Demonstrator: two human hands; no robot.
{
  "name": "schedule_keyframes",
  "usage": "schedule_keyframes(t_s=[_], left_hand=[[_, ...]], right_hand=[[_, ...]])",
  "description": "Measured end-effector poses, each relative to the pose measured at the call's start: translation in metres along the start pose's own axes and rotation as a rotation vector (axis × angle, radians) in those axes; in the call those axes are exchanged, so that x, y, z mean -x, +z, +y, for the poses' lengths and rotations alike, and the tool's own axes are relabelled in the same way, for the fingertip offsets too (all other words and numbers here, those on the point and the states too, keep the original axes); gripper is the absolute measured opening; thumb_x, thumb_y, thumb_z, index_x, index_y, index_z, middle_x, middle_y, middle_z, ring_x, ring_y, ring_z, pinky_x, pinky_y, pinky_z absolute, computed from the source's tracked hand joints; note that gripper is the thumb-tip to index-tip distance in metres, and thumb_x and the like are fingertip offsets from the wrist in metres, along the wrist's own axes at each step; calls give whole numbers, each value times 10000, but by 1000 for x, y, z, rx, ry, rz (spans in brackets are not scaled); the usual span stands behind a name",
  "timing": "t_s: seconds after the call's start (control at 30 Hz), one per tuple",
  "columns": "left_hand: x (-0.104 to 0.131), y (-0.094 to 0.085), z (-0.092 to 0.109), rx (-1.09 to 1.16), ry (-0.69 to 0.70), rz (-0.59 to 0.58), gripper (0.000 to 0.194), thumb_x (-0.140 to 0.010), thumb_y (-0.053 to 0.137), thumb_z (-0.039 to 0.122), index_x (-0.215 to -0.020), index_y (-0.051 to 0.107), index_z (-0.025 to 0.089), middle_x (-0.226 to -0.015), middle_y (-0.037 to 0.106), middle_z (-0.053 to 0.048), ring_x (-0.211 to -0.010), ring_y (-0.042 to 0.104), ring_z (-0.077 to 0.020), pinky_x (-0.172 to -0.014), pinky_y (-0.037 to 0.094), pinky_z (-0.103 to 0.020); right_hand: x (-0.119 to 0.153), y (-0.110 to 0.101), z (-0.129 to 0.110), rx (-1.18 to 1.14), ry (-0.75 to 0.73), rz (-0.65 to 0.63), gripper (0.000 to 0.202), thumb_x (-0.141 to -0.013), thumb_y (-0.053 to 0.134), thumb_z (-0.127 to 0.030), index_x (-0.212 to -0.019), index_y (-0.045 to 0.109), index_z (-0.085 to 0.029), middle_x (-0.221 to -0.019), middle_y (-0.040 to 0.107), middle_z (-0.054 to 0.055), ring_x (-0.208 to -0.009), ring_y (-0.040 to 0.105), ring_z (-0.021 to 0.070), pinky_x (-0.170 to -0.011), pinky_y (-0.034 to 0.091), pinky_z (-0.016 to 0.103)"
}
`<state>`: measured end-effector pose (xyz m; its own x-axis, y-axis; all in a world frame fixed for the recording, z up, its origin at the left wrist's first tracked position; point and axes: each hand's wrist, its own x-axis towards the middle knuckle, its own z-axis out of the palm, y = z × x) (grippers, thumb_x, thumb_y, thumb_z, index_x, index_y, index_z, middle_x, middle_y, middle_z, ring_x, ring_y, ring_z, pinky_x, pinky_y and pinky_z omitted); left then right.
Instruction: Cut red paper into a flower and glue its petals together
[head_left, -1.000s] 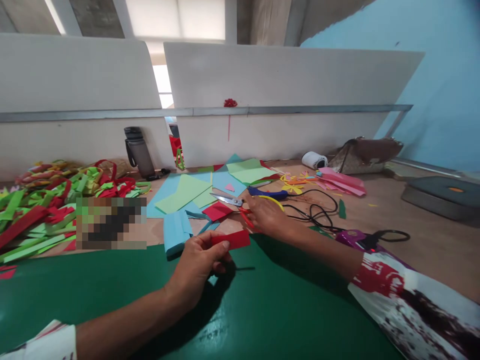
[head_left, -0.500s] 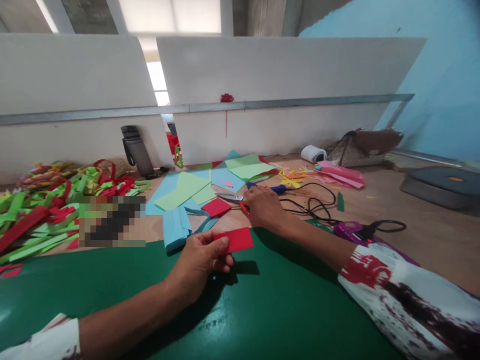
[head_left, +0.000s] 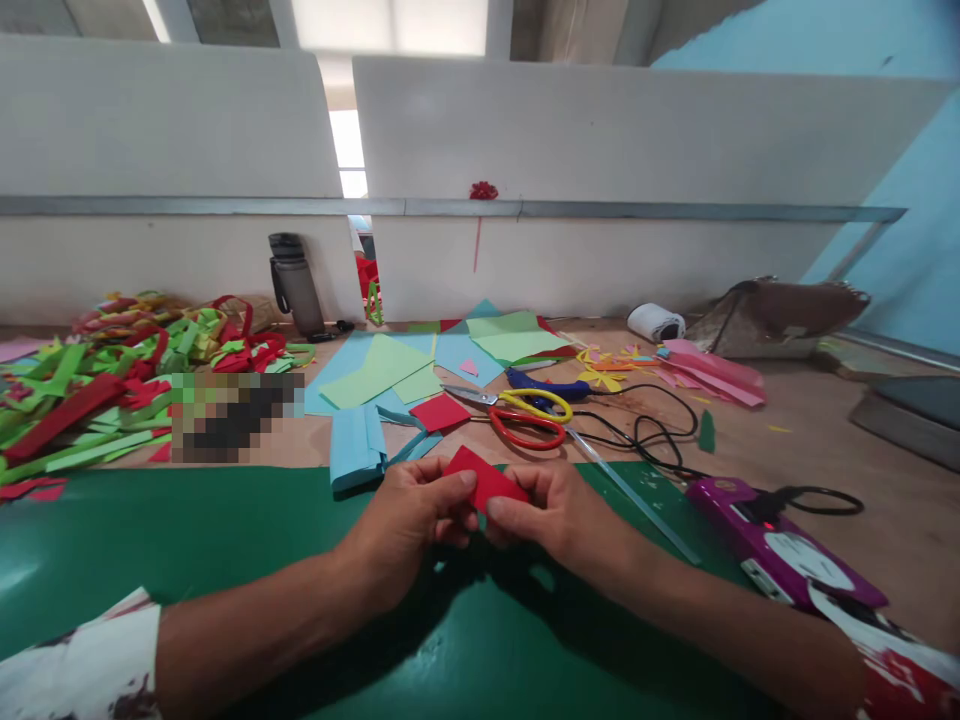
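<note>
A small red paper piece (head_left: 484, 478) is pinched between both hands just above the green cutting mat (head_left: 225, 560). My left hand (head_left: 411, 518) grips its left side, thumb on top. Gripping the right side is my right hand (head_left: 551, 512). The scissors (head_left: 521, 415), with one red and one yellow handle loop, lie on the wooden table just beyond the hands, untouched. Another red paper square (head_left: 439, 411) lies by the scissors' blades.
Blue and green paper sheets (head_left: 382, 375) spread behind the scissors. A heap of green and red strips (head_left: 97, 390) fills the left. A dark bottle (head_left: 296, 285) stands by the partition. Black cable (head_left: 645, 425), a purple device (head_left: 780, 545), a tape roll (head_left: 655, 322) and a bag (head_left: 780, 315) sit right.
My right hand left the scissors and came back to the red paper, now held by both hands. The scissors stay on the table. The view shifted slightly.
</note>
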<state>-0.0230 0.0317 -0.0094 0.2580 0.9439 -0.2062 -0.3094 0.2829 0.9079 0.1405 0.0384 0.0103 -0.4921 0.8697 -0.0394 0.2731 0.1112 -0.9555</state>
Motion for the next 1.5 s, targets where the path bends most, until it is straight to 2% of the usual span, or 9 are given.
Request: schedule_keyframes(t_s=[0.13,0.23,0.3,0.53,0.73,1.0,1.17,1.33,1.5], left_hand=[[-5,2,8,6,54,12,156,-698,677,239,-690,567,130,-522,496,35,-416,401,-45,-424,328,-176],[-7,0,15,-45,7,-43,153,-674,687,231,-674,573,129,-506,487,35,-401,382,-46,-403,290,-180],[-7,0,18,-85,-28,-95,155,-667,690,230,-651,575,126,-489,476,36,-399,382,-48,-403,279,-183],[1,5,10,-41,-37,-140,192,-657,729,263,-645,615,109,-563,529,6,-485,470,-61,-479,351,-187],[8,16,2,25,-49,-152,194,-723,681,302,-732,640,112,-678,602,-38,-613,560,-113,-596,436,-234],[9,21,11,-252,185,-47,185,-690,677,242,-815,654,108,-712,629,-20,-664,557,-122,-653,447,-239],[6,18,12,-347,231,40,237,-702,659,281,-869,580,132,-624,631,5,-555,558,-111,-549,414,-222],[4,17,9,-435,281,-62,235,-731,633,280,-886,519,146,-598,654,-17,-592,624,-166,-617,464,-283],[7,17,8,-539,312,-104,271,-771,580,233,-1012,483,155,-656,675,-21,-635,628,-161,-644,465,-279]], right_hand=[[5,-14,2,207,-220,11,167,-803,595,-333,-796,637,-172,-708,649,0,-657,596,142,-610,477,235],[4,-27,8,540,-668,112,518,-670,745,-362,-1115,547,-185,-1073,625,92,-1004,572,241,-881,465,375],[3,-32,11,710,-915,160,540,-748,689,-298,-1223,458,-185,-1216,518,145,-1162,468,265,-964,411,444],[11,-20,6,878,-1154,301,167,-807,514,-45,-815,627,-168,-1153,516,119,-1170,431,285,-932,426,473],[11,-18,7,901,-1148,378,206,-863,447,-118,-803,628,-197,-1119,547,95,-1137,459,262,-918,420,495],[8,-10,14,784,-1111,338,148,-836,534,-142,-763,642,-212,-1176,527,66,-1161,426,250,-962,389,463],[10,-6,11,585,-897,332,87,-788,627,-161,-787,683,-228,-1103,548,57,-1150,443,248,-974,371,447],[11,-3,4,310,-557,329,133,-804,626,-211,-682,678,-212,-943,620,20,-922,577,175,-865,427,338],[13,0,-2,152,-424,303,219,-755,610,-101,-549,601,-173,-662,634,-24,-666,584,123,-716,435,259]])
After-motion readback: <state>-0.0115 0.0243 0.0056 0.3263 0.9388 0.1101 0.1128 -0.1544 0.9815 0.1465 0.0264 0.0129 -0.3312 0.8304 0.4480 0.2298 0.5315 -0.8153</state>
